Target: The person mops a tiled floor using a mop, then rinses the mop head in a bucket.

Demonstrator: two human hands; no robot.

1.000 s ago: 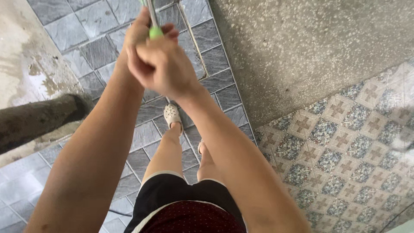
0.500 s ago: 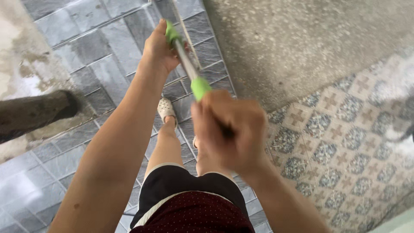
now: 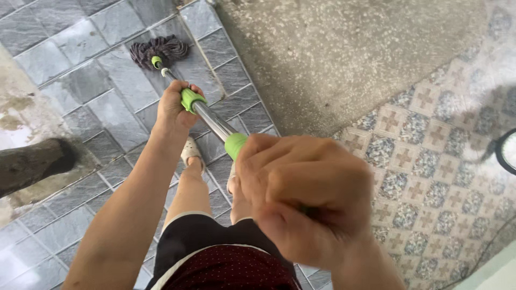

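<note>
From my remote seat, the upper end of the mop handle (image 3: 214, 121) was swallowed inside my right hand (image 3: 307, 197), so I could not see where the pole ended. The right hand sat so close to the camera that it was soft and blurred. My left hand (image 3: 175, 106) covered part of the green grip (image 3: 189, 99). My right foot was almost wholly hidden behind the pole and hand. A dark round thing (image 3: 506, 150) was cut off by the right edge, and a dark trunk-like shape (image 3: 33, 164) by the left edge; I could not tell what either was.
</note>
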